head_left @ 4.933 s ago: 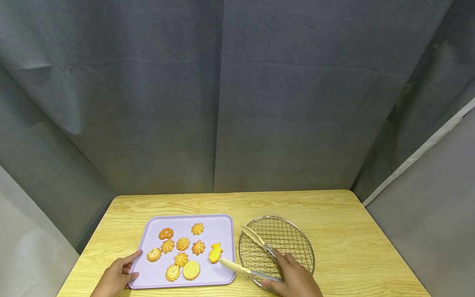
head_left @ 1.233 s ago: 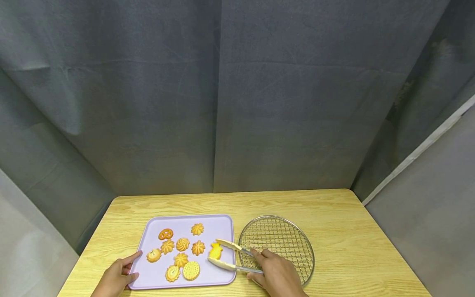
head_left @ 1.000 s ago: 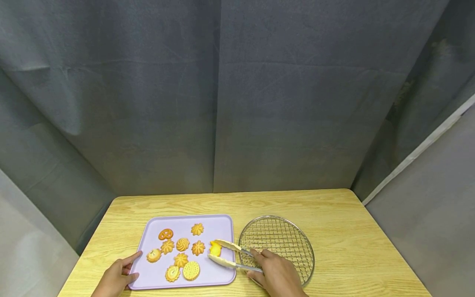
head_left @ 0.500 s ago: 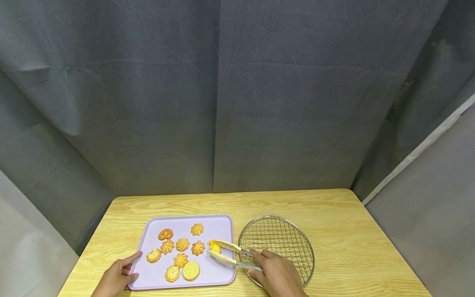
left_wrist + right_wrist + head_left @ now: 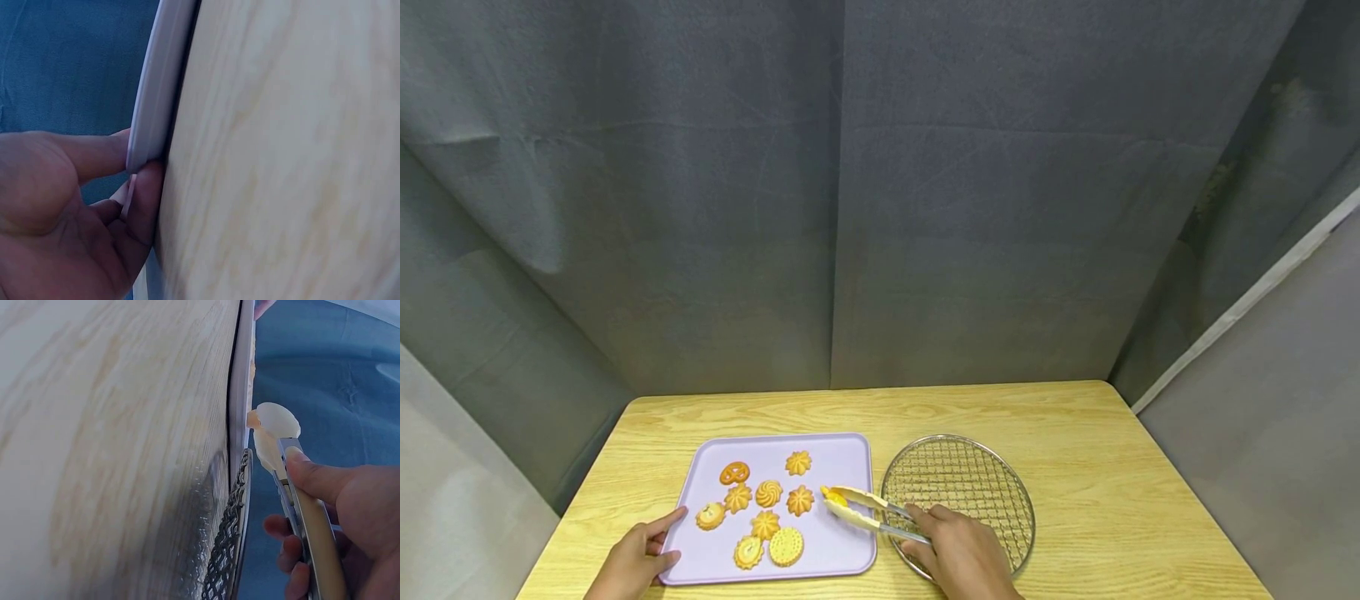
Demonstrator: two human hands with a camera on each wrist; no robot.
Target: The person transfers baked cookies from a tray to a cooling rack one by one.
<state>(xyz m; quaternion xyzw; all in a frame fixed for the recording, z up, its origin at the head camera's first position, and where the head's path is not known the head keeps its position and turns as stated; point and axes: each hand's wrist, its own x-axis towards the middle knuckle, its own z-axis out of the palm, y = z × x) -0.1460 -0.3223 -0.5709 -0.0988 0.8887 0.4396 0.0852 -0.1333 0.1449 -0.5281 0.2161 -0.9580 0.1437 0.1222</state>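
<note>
My right hand (image 5: 966, 550) grips a pair of tongs (image 5: 891, 531) with metal arms and cream tips, held low over the tray's right side. Between the tips sits a yellow pineapple-shaped cookie (image 5: 837, 497), mostly covered by them and turned on its side. In the right wrist view, a bit of the cookie (image 5: 252, 419) shows beside the pale tips of the tongs (image 5: 278, 422). My left hand (image 5: 631, 560) pinches the left edge of the lilac tray (image 5: 842, 562). The left wrist view has its thumb on one face of the tray rim (image 5: 153, 94) and fingers on the other.
Several cookies lie on the tray's left and middle: a pretzel (image 5: 734, 473), a swirl cookie (image 5: 769, 493), a round dotted cookie (image 5: 786, 547) and star-like ones. A round wire rack (image 5: 992, 479) rests right of the tray on the wooden table (image 5: 1097, 500). Grey curtains (image 5: 700, 208) enclose the table.
The tongs moved left from over the rack to the yellow cookie, and their tips drew together around it. The cookie has tipped on its side. The left hand and tray stayed put.
</note>
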